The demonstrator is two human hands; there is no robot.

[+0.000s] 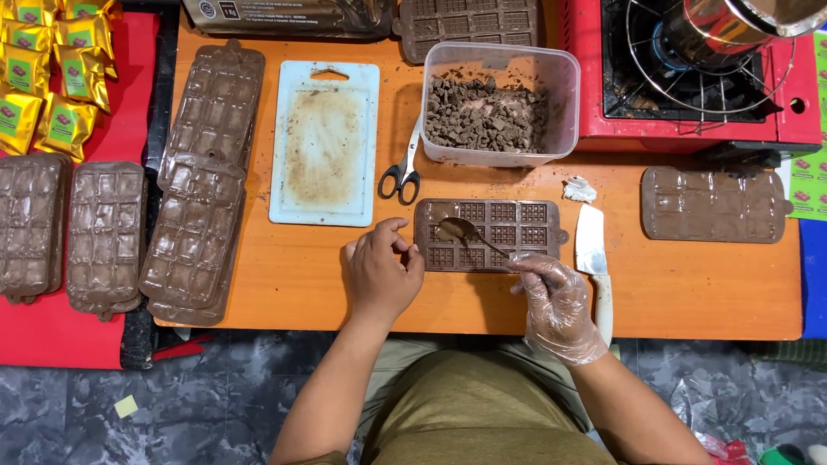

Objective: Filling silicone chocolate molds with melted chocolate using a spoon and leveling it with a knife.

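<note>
Head view. The brown mould (491, 234) lies flat on the orange table (284, 275), near centre. The left hand (379, 274) steadies the mould's 9 o'clock end, fingers curled on its edge. The gloved right hand (558, 301), at the mould's 4 o'clock, pinches a spoon (465, 231) whose bowl rests over the left cavities. Judgement: filling barely begun; the left cells look coated, most of the grid shows empty. At 12 o'clock, the tub of chocolate pieces (500, 108); filled moulds (194, 232) stacked at 9 o'clock.

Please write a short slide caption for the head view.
Gloved right hand spoons chocolate into a brown mould steadied by the bare left hand.
</note>
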